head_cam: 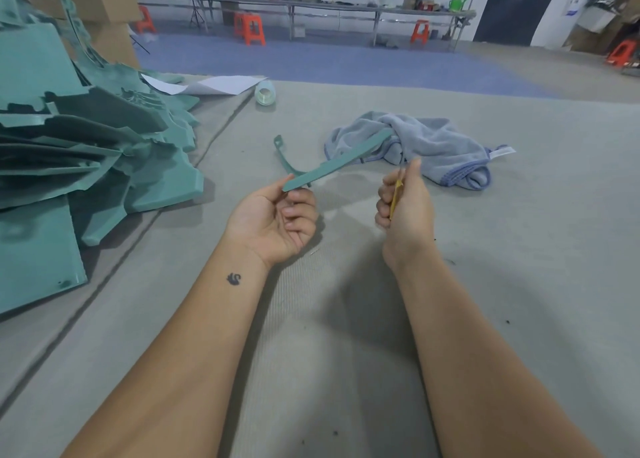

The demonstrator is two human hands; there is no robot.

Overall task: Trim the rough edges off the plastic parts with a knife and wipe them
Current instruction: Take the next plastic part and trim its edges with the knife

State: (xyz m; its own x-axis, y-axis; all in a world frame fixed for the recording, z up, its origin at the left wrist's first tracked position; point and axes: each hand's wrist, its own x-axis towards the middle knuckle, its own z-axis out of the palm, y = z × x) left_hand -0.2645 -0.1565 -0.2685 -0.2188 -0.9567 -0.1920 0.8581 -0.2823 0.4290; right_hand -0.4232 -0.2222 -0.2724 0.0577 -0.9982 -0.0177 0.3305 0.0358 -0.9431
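My left hand is palm up and pinches the near end of a long teal plastic strip, which slants up and to the right above the grey table. My right hand grips a thin yellow-handled knife; its blade points up and is hard to make out. The knife is a short way right of the strip and does not touch it. A crumpled light blue cloth lies just beyond both hands. A curved teal offcut rests on the table behind the strip.
A big heap of teal plastic parts fills the left side. A roll of tape and a sheet of white paper lie at the table's far edge. Benches and orange stools stand across the room.
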